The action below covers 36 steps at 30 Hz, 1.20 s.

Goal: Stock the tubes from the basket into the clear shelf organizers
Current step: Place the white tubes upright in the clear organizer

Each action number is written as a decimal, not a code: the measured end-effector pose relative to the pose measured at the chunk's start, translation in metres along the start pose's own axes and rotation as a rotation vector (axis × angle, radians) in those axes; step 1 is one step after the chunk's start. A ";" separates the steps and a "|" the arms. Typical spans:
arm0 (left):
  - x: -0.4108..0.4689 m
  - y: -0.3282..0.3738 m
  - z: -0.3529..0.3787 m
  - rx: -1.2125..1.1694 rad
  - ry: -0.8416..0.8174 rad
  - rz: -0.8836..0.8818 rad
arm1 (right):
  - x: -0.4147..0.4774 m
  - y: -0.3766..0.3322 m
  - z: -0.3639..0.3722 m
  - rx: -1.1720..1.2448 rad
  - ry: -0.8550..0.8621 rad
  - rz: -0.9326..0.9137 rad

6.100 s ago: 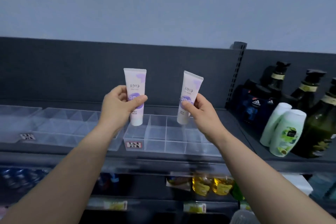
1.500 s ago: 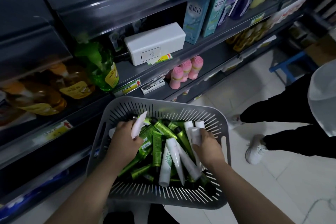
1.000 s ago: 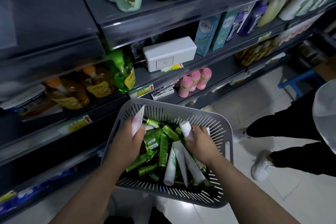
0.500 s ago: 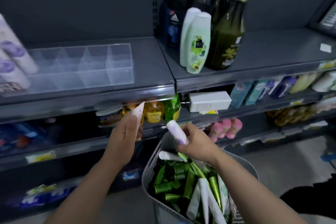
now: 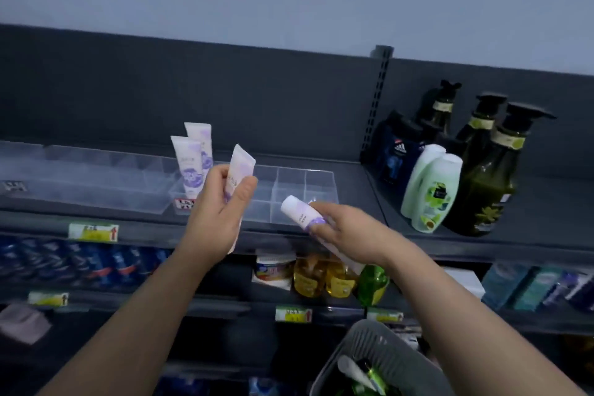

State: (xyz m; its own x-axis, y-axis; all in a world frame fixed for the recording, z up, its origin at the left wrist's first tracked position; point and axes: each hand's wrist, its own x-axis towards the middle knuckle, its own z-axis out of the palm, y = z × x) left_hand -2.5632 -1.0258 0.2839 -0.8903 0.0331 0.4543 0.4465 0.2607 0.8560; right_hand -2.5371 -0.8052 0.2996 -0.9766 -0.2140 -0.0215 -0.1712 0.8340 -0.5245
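Grip both sides: my left hand (image 5: 221, 215) curls round one tube (image 5: 241, 167), crimp up, to seat cap-down; my right hand (image 5: 348, 235) pinches a second tube (image 5: 297, 210) — both before the clear organizer (image 5: 291, 190) at the front edge of the shelf (image 5: 353, 180), where two tubes (image 5: 190, 167) stand.

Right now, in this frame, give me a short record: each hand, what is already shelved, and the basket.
left hand: grips a white-and-purple tube, crimped end up
right hand: holds a second tube, cap pointing up and left
shelved: two tubes stand cap-down, one behind the other, at the left end of the clear organizer
other compartments: look empty
basket: lower right, green and white tubes inside
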 end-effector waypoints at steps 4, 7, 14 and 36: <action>0.047 0.017 -0.025 -0.166 -0.017 -0.021 | 0.035 -0.033 -0.030 -0.101 0.021 -0.008; 0.081 0.028 -0.040 -0.255 -0.064 -0.028 | 0.059 -0.052 -0.048 -0.127 0.069 -0.003; 0.154 0.032 -0.059 -0.242 -0.120 -0.121 | 0.107 -0.074 -0.067 -0.110 0.282 0.035; 0.242 -0.040 -0.055 0.773 -0.611 0.117 | 0.164 -0.088 -0.058 -0.272 0.411 0.177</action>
State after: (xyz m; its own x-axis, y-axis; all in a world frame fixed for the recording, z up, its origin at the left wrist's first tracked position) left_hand -2.7919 -1.0817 0.3732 -0.8347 0.5340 0.1346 0.5468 0.7742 0.3189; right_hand -2.6903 -0.8839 0.3914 -0.9547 0.1144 0.2747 0.0273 0.9529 -0.3019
